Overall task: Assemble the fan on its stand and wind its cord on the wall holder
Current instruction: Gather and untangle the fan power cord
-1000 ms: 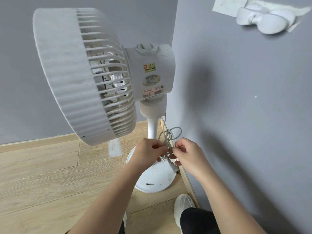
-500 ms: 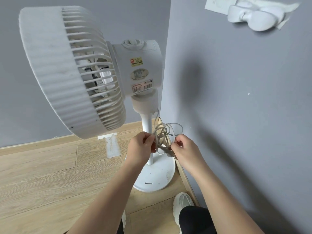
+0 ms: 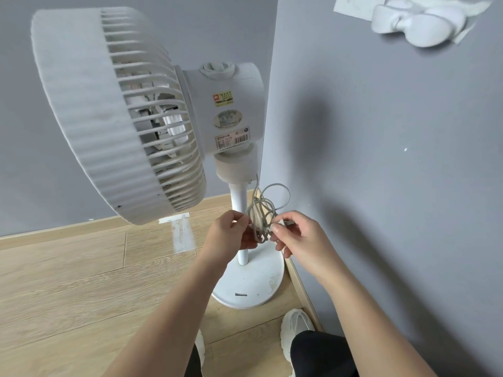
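- Gripping a looped bundle of thin grey-white power cord (image 3: 263, 210) between both hands, we stand over a white plastic pedestal fan (image 3: 109, 112) in the corner of a grey-walled room.
- Our left hand (image 3: 231, 233) has its fingers curled round the left side of the bundle.
- Our right hand (image 3: 302, 238) pinches the right side between thumb and forefinger. A small grey piece sits at its fingertips, and we cannot tell what it is.
- The cord loops rise above both hands, just beside the slim white pole (image 3: 239, 198), and one strand runs up to the fan's neck.
- The fan sits atop the pole, whose long axis is vertical, over a round white base (image 3: 246, 285) on the pale wooden floor (image 3: 68, 281).
- Its ribbed grille faces left and its motor housing points right, toward the wall.
- A white plastic wall holder (image 3: 416, 23) is fixed high on the right-hand grey wall (image 3: 394, 172), well apart from the cord, with its long axis roughly level.
- A white shoe (image 3: 297, 322) stands near the base.
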